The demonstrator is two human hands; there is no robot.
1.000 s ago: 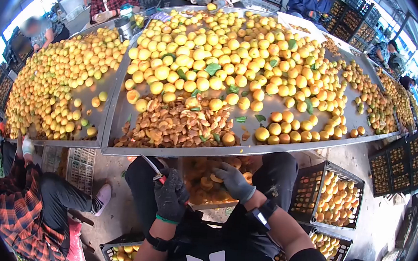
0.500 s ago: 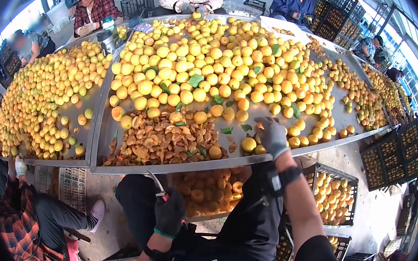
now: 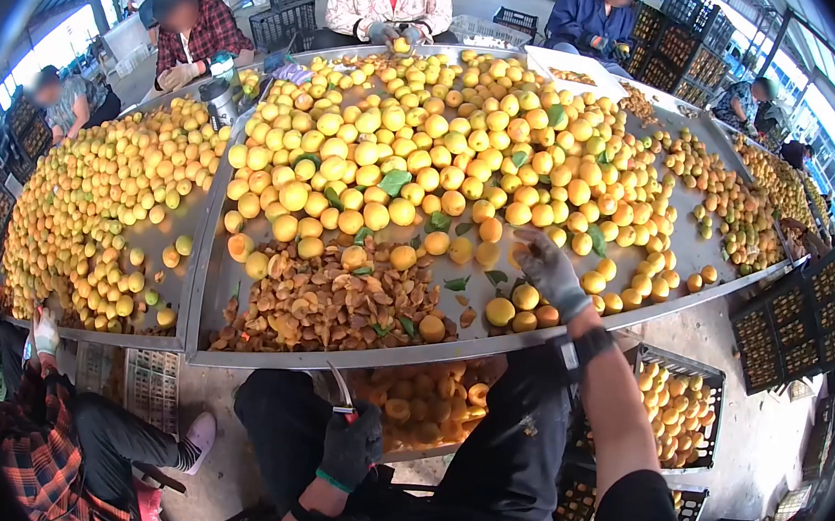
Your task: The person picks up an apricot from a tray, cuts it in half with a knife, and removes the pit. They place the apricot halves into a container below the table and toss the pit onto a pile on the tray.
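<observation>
My left hand (image 3: 351, 445), in a dark glove, is closed around red-handled shears (image 3: 342, 394) in front of the table's near edge. Their thin metal tips point up toward the tray rim. My right hand (image 3: 549, 271), in a grey glove, reaches over the metal tray (image 3: 399, 350) with its fingers apart. Just below and left of it lie a few whole apricots (image 3: 500, 312). A large heap of yellow apricots (image 3: 388, 147) with green leaves spreads across the tray. Left of my right hand lies a mound of brown-orange split apricot pieces (image 3: 333, 303).
Below the tray, between my knees, sits a crate of orange fruit (image 3: 424, 402). Another black crate of apricots (image 3: 674, 411) stands at the right. A neighbouring tray (image 3: 175, 272) holds more apricots. Several people work around the tables; a person in plaid (image 3: 37, 455) sits at left.
My right hand has shifted slightly, its fingers more bent above the tray. The shears in my left hand have turned a little. The whole view has moved slightly as my head tilts.
</observation>
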